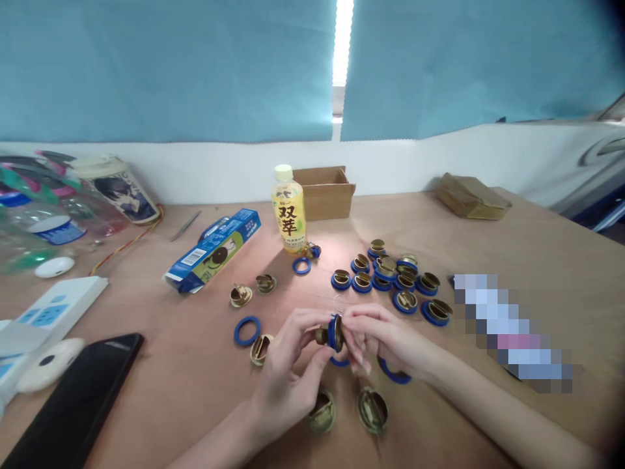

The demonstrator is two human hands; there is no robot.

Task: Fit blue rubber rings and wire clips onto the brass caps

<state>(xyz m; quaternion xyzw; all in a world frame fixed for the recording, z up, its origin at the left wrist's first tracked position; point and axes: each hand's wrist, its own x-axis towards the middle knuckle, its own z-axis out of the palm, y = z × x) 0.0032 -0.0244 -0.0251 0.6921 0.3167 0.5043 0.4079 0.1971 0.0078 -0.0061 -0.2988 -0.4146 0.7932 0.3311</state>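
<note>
My left hand point(288, 378) and my right hand point(383, 339) meet above the wooden table point(512, 228) and together pinch one brass round fitting with a blue rubber ring point(333, 333) on it. A thin wire loop pokes up just above my right fingers. Under my hands lie two bare brass fittings point(372, 410) and loose blue rings point(393, 374). More bare brass fittings point(241, 295) and a loose blue ring point(247, 330) lie to the left. A cluster of brass fittings with blue rings point(390, 281) sits behind my hands.
A yellow drink bottle point(289, 212) and an open cardboard box point(325, 191) stand at the back. A blue carton point(212, 249), a black phone point(78, 404), a white power strip point(43, 316) and plastic bottles point(53, 208) fill the left. A brown packet point(471, 197) lies far right.
</note>
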